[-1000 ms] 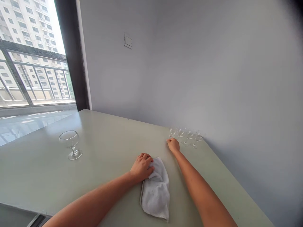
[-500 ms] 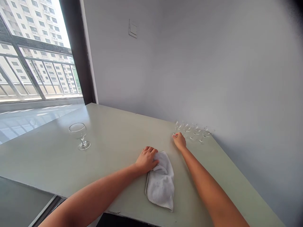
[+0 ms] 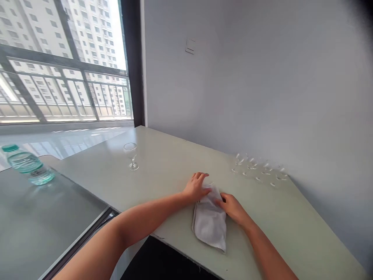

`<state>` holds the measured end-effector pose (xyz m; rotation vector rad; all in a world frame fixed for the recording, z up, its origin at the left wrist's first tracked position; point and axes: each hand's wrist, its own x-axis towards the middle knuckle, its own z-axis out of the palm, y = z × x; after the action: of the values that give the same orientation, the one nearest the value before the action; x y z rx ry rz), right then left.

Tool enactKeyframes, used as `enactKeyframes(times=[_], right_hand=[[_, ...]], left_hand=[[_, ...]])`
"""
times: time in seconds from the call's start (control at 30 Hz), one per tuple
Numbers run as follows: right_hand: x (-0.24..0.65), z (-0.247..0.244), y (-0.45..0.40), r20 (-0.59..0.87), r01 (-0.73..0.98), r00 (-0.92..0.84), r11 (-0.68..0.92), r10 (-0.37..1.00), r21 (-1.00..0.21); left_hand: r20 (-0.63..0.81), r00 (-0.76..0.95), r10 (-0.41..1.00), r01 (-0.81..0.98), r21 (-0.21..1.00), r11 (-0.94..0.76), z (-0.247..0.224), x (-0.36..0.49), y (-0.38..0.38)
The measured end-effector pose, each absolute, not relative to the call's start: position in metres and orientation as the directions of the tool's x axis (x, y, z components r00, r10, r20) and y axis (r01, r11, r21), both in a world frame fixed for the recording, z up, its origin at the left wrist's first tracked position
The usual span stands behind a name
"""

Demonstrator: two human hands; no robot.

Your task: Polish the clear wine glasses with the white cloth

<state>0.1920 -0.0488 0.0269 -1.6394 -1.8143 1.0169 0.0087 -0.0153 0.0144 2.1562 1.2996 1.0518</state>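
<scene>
A folded white cloth (image 3: 210, 223) lies on the tabletop in front of me. At its upper left edge is my left hand (image 3: 196, 187), fingers stretched out and apart from the thumb, which rests on the cloth. My right hand (image 3: 231, 206) is at the cloth's right edge. Its thumb and forefinger reach over that side, slightly apart, while the other fingers are partly hidden. Farther off to the left, one clear stemmed glass (image 3: 131, 155) stands upright. Several more stemmed glasses (image 3: 253, 164) stand in a group at the back right, blurred.
The pale tabletop (image 3: 163, 159) meets the grey wall at the back and right. A water bottle with a green cap (image 3: 30, 165) is on a lower grey surface (image 3: 52, 217) at the left. A large window (image 3: 67, 77) is beyond.
My right hand has drawn back from the glasses to the cloth's right edge. My left hand stays at the cloth. The view has turned left, bringing the bottle into sight.
</scene>
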Motion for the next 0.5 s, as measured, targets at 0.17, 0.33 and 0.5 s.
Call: enactKeyframes(times=[0.17,0.33,0.5], right_hand=[[0.192,0.022,-0.052,-0.253,-0.07,-0.058,-0.257,0.966,-0.964],[0.204,0.02,-0.046,-0.367,-0.364,0.115,-0.304,0.923,-0.88],[0.208,0.016,-0.04,-0.368,-0.458,0.193,-0.249,0.909,-0.854]], left_hand=[[0.417,-0.365,0.833,0.229,0.907,-0.354,0.054,-0.022,-0.008],[-0.025,-0.764,0.645,-0.13,0.985,-0.116,0.053,-0.102,-0.009],[-0.192,-0.875,0.445,-0.212,0.977,0.004,0.034,-0.185,-0.014]])
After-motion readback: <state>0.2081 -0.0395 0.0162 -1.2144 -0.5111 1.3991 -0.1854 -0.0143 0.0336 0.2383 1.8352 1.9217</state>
